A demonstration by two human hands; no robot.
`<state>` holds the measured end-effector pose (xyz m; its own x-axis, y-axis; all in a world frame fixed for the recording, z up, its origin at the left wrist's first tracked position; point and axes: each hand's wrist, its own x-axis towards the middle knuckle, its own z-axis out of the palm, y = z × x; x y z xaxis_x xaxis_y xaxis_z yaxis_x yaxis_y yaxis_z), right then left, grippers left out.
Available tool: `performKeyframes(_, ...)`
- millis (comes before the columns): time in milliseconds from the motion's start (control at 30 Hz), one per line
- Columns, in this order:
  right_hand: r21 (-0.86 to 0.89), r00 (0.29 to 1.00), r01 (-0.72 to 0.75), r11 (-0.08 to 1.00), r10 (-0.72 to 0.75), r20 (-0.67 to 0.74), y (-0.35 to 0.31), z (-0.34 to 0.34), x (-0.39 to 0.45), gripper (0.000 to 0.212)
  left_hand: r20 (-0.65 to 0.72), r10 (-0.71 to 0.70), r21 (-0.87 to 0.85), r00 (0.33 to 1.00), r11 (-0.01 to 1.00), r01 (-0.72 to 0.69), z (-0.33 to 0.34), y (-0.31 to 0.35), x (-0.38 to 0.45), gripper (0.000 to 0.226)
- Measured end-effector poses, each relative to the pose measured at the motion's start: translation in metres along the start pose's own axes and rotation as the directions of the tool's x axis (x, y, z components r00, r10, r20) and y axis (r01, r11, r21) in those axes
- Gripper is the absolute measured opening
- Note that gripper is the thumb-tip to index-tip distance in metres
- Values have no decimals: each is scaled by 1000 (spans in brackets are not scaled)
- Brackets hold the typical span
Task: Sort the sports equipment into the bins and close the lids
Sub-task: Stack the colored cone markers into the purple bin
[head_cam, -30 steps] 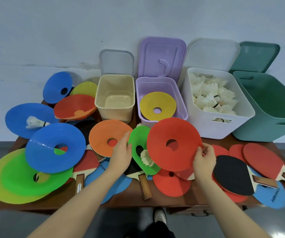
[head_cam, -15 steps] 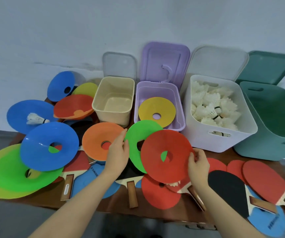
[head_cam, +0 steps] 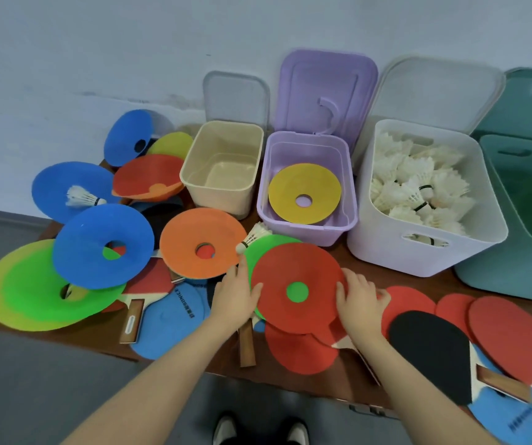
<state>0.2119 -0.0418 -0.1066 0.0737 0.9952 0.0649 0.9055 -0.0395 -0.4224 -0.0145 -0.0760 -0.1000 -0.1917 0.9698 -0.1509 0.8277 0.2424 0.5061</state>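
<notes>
- The red disc cone [head_cam: 296, 292] is a thin, flexible plastic saucer, matte, with a round hole at its middle; it lies on top of a green disc cone [head_cam: 266, 248], whose green shows through that hole and past its far-left edge.
- The left hand [head_cam: 235, 295] holds the red disc cone at its left rim, fingers against the edge; whether they curl under it cannot be told.
- The right hand [head_cam: 359, 300] grips the right rim, thumb lying on the disc's upper face, fingers out of sight behind the edge.
- Landmark: the purple bin [head_cam: 306, 226], glossy moulded plastic with rounded corners, its hinged lid [head_cam: 325, 91] standing open against the wall. The red disc cone sits just in front of it, above the table [head_cam: 348, 380].
- Inside the purple bin a yellow disc cone [head_cam: 304, 194] lies flat.
- Left of the purple bin stands a cream bin [head_cam: 223, 194], smooth and tapering.
- Right of it stands a white bin [head_cam: 418, 252] heaped with feathered white shuttlecocks [head_cam: 415, 184]; further right a dull green bin [head_cam: 521, 220].
- A loose shuttlecock [head_cam: 253, 237] lies just in front-left of the purple bin, touching an orange disc cone [head_cam: 203, 242].
- In front-right of the purple bin lie table tennis bats with red and black rubber faces; one black-faced bat [head_cam: 431, 351] has a wooden handle.
</notes>
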Motion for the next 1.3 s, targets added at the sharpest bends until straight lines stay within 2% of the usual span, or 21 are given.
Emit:
performKeyframes(67, -193, 994, 89, 977, -75, 78, 4, -5, 2, 35, 20, -22, -1, 1000, 1000, 22, 4, 3, 2, 85)
performKeyframes(133, -232, 984, 151, 961, -123, 132, 5, -10, 3, 36, 24, -33, -40, 999, 999, 34, 8, 6, 1, 86)
performKeyframes(233, -105, 974, 182, 978, -165, 158, -3, -14, 4, 33, -51, 8, -207, 999, 978, -18, 9, 7, -2, 73)
performKeyframes(333, 163, 990, 93, 982, -109, 91, -9, -8, 1, 26, -139, 76, -322, 987, 939, -118, 5, 2, -9, 63)
performKeyframes(367, 189, 994, 59, 980, -76, 80, -11, -6, -1, 23, -146, 85, -339, 986, 932, -131, 3, -3, -12, 62)
performKeyframes(433, 127, 992, 50, 991, -65, 112, -16, 2, -4, 20, -127, 82, -306, 989, 945, -117, 3, -16, -17, 60)
performKeyframes(500, 84, 977, 33, 996, -50, 208, -19, 10, -7, 20, -93, 38, -228, 995, 972, -58, 5, -28, -19, 59)
performKeyframes(533, 119, 970, 4, 993, -32, 240, -21, 13, -8, 19, -74, 9, -206, 997, 978, -24, 5, -31, -19, 60)
performKeyframes(600, 296, 968, -50, 954, -27, 251, -27, 13, -11, 21, -64, 0, -216, 998, 976, -14, 3, -31, -20, 60)
performKeyframes(667, 494, 979, -43, 868, -63, 195, -33, 7, -17, 31, -117, 52, -237, 992, 968, -79, 0, -30, -21, 58)
performKeyframes(733, 591, 987, 2, 807, -96, 129, -41, 0, -22, 40, -218, 93, -225, 971, 964, -143, -9, -29, -21, 55)
performKeyframes(867, 614, 989, 55, 787, -126, 72, -60, -5, -17, 41, -383, 124, -188, 915, 960, -209, -34, -32, -15, 52)
performKeyframes(1033, 634, 983, 93, 768, -174, 67, -111, 11, -6, 36, -461, 127, -70, 878, 981, -179, -76, -63, 11, 53)
performKeyframes(1133, 621, 987, 88, 779, -154, 53, -144, 30, -5, 38, -446, 122, -53, 887, 985, -162, -97, -87, 30, 53)
performKeyframes(1200, 617, 990, 72, 784, -131, 51, -162, 41, -6, 39, -400, 140, -52, 906, 983, -175, -107, -100, 45, 52)
performKeyframes(1300, 605, 993, 10, 796, -77, 85, -176, 60, -7, 41, -308, 189, 42, 932, 982, -185, -112, -115, 70, 51)
